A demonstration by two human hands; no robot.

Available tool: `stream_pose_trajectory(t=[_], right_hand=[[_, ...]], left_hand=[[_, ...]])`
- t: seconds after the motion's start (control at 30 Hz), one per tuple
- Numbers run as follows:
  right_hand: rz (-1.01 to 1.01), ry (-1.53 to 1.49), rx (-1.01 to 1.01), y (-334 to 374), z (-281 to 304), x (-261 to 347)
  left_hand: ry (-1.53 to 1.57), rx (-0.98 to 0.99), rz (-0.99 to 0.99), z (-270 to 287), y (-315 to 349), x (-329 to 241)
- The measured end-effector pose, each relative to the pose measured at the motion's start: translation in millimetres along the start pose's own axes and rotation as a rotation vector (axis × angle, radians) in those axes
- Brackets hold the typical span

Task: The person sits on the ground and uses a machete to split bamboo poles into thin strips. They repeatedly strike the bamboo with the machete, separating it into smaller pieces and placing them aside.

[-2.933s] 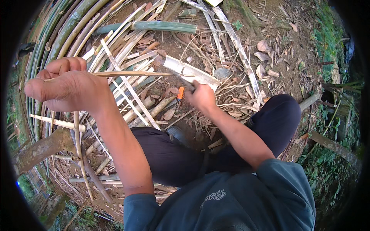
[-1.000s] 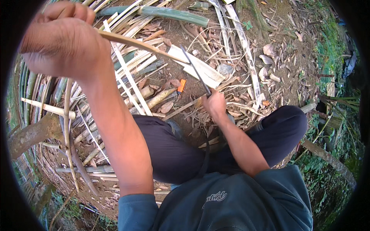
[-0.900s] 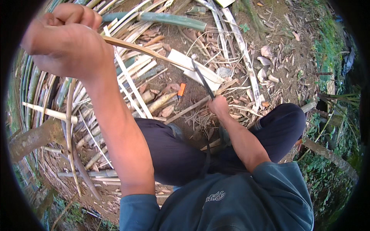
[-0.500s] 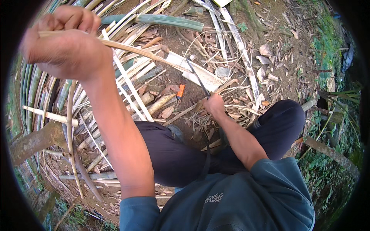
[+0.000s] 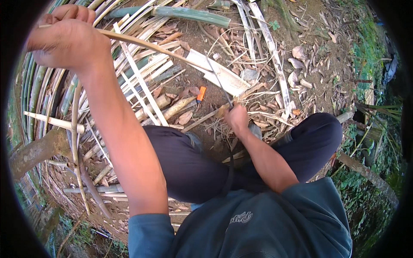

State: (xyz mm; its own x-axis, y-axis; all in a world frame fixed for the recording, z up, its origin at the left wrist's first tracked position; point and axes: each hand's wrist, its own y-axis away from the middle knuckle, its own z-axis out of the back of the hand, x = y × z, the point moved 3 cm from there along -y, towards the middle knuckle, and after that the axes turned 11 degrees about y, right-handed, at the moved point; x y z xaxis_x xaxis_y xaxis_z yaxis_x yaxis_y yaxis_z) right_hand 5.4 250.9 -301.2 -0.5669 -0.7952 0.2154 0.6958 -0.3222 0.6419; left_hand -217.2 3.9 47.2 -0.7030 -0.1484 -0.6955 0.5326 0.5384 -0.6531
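Note:
My left hand (image 5: pixel 71 41) is raised at the upper left, its fingers wrapped round a long, thin bamboo strip (image 5: pixel 146 44). From there the strip slants down to the right, bowing slightly. My right hand (image 5: pixel 236 118) is low near the middle, between my knees, closed on the handle of a knife (image 5: pixel 222 86). The narrow dark blade points up and left. Near its tip the strip's far end meets or crosses it; exact contact is too fine to tell. Pale split bamboo pieces (image 5: pixel 230 81) lie on the ground beneath the blade.
Split bamboo slats (image 5: pixel 140 73) and poles pile up at the left. A green bamboo length (image 5: pixel 191 15) lies at the far side. An orange-handled object (image 5: pixel 201 93) rests on the soil near my left knee. Curled shavings, dry leaves and a long pale slat (image 5: pixel 271 51) are to the right.
My left hand has moved slightly up and left, drawing the bamboo strip along with it. My right hand and the knife stay almost where they were.

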Motion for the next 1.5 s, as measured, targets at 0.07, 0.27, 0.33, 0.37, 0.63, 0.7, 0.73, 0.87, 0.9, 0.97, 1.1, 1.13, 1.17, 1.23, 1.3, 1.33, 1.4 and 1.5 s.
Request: stream_pose_trajectory(t=[0.07, 0.27, 0.33, 0.37, 0.63, 0.7, 0.73, 0.87, 0.9, 0.97, 1.1, 1.13, 1.17, 1.23, 1.3, 1.33, 1.4, 1.5], right_hand=[[-0.017, -0.046, -0.01, -12.3, -5.8, -26.0], [0.029, 0.12, -0.009, 19.2, 20.6, 6.7], [0.031, 0.12, 0.051, -0.2, 7.7, -13.3], [0.03, 0.134, 0.017, -7.5, 3.6, -21.0], [0.007, -0.123, 0.108, -35.1, -36.4, -36.6], [-0.061, -0.098, -0.001, 2.3, -0.7, -5.1], [0.004, -0.067, -0.034, 16.2, 15.4, 8.4], [0.244, -0.167, -0.102, 49.9, 74.0, 65.0], [0.335, -0.164, -0.122, 64.3, 94.0, 84.1], [0.43, -0.248, -0.106, 92.3, 133.3, 115.2], [0.585, -0.269, -0.094, 123.3, 169.7, 144.8], [0.579, -0.276, -0.096, 116.3, 162.6, 142.8], [0.574, -0.282, -0.095, 108.1, 153.7, 140.5], [0.552, -0.273, -0.09, 94.9, 133.4, 134.2], [0.538, -0.233, -0.154, 101.2, 124.5, 135.0], [0.595, -0.257, -0.266, 109.8, 127.3, 137.0], [0.608, -0.198, -0.224, 123.7, 134.0, 139.4], [0.676, -0.213, -0.241, 137.8, 149.7, 136.9]], left_hand=[[-0.048, 0.02, 0.069, 1.2, -1.5, -1.1], [0.015, 0.014, 0.01, 11.2, -3.4, 3.7], [-0.017, 0.043, 0.087, 5.4, -2.5, -0.2], [-0.032, 0.054, 0.101, 4.4, -8.2, -2.5], [0.644, 0.279, 0.47, 17.4, -5.3, -19.3], [0.64, 0.309, 0.496, 27.4, -3.1, -18.5], [0.725, 0.371, 0.541, 35.7, -6.2, -16.0], [0.854, 0.409, 0.579, 36.7, 6.7, -29.3], [0.864, 0.398, 0.585, 36.3, 11.2, -34.8], [0.898, 0.43, 0.597, 34.2, 19.9, -39.0], [0.882, 0.431, 0.616, 44.3, 28.8, -52.3], [0.871, 0.429, 0.615, 46.4, 30.3, -55.4], [0.858, 0.426, 0.613, 47.4, 30.7, -55.9], [0.799, 0.36, 0.584, 55.9, 23.5, -49.4], [0.73, 0.294, 0.548, 63.8, 18.5, -40.7], [0.726, 0.268, 0.552, 65.3, 16.2, -38.8], [0.724, 0.282, 0.522, 67.8, 18.3, -46.0], [0.782, 0.346, 0.505, 58.1, 37.4, -63.2]])
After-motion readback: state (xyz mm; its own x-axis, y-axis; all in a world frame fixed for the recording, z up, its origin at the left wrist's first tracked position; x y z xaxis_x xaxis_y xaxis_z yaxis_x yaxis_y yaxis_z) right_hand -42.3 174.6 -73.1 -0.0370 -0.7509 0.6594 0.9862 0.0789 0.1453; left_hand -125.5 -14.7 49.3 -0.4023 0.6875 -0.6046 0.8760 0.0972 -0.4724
